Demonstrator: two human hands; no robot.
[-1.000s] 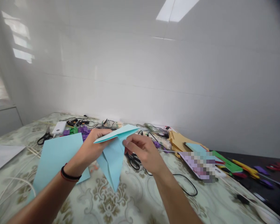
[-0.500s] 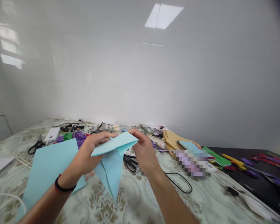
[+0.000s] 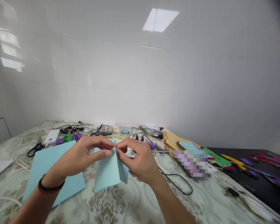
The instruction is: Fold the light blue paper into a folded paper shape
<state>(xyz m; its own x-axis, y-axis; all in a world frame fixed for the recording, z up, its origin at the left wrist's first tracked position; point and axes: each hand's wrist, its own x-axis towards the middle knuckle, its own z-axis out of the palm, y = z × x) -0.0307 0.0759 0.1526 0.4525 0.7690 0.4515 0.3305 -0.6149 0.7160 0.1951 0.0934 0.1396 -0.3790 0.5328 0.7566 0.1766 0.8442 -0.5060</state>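
Observation:
A folded light-blue sheet of paper (image 3: pixel 107 172) hangs between my hands above the patterned tablecloth, its folded panels pointing down. My left hand (image 3: pixel 87 152), with a dark band at the wrist, pinches the paper's upper left part between thumb and fingers. At the top edge, my right hand (image 3: pixel 136 157) grips the paper with thumb and forefinger, close to the left fingertips. Under my left forearm lies a larger flat light-blue sheet (image 3: pixel 71 189). The far side of the folded paper is hidden.
Black-handled scissors (image 3: pixel 35 147) and a white power bank (image 3: pixel 51 137) lie at the left. Purple and green paper pieces (image 3: pixel 68 138) sit behind them. To the right are a tan paper stack (image 3: pixel 171 141), a black cable (image 3: pixel 177 175) and yellow-handled pliers (image 3: pixel 233 161).
The folded paper has been turned, so its wide flap no longer lies across the top and its panels hang down. Both hands have come closer together at its upper edge.

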